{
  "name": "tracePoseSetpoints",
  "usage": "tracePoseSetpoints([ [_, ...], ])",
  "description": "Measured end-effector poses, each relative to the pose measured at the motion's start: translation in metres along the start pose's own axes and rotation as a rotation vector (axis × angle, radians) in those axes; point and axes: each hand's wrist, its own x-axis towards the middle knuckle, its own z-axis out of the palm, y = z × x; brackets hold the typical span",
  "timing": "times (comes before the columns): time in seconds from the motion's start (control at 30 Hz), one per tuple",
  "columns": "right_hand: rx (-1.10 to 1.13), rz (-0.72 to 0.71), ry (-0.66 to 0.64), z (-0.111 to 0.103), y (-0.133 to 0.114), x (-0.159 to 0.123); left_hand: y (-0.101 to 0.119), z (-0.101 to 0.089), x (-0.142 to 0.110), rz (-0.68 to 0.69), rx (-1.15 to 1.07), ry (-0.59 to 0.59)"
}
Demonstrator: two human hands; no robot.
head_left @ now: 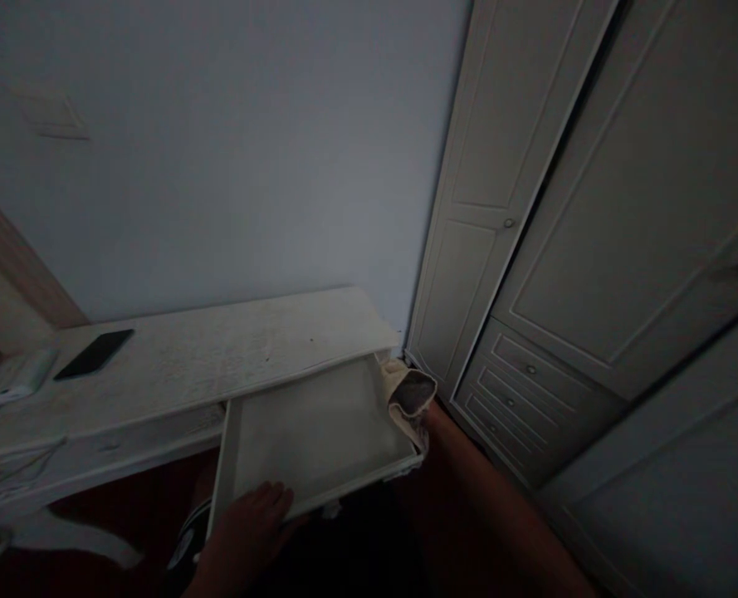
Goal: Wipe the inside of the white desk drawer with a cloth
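Note:
A white drawer (319, 428) is pulled out of a white, worn-topped desk (219, 340), and its bare inside shows. My left hand (253, 527) grips the drawer's front edge near its left corner, fingers over the rim and thumb outside. At the drawer's right side a crumpled beige cloth (399, 378) with a greyish patch wraps over the side wall. My right forearm reaches up to this cloth from the lower right. The right hand (431, 415) is mostly hidden by the cloth, which it presses around the side rim; its fingers do not show.
A dark phone (95, 355) lies on the desk's left part, beside a whitish box-like object (17, 378) with cables. White wardrobe doors (555, 208) and small drawers (511, 399) stand close on the right. A blue-grey wall (250, 149) rises behind the desk.

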Motion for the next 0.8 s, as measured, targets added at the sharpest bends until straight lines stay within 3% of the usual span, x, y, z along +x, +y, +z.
tracePoseSetpoints([
  [0.13,-0.100,-0.013,0.015,-0.004,-0.019,0.007,0.001,0.000,0.000,-0.016,0.005,-0.006],
  [0.23,-0.337,-0.078,-0.035,-0.005,-0.039,-0.004,0.003,-0.001,0.000,-0.026,0.006,-0.001],
  [0.37,-0.832,-0.309,-0.305,0.005,-0.060,-0.023,0.003,-0.003,0.000,-0.027,-0.011,0.009],
  [0.47,-0.935,-0.413,-0.460,0.021,-0.063,-0.027,0.001,-0.003,0.000,-0.031,-0.039,0.006],
  [0.6,-0.942,-0.394,-0.426,0.042,-0.058,-0.009,0.000,0.001,-0.001,-0.033,-0.067,0.012],
  [0.8,-0.916,-0.368,-0.348,0.071,-0.059,0.044,0.000,0.005,-0.001,-0.012,-0.094,0.066],
])
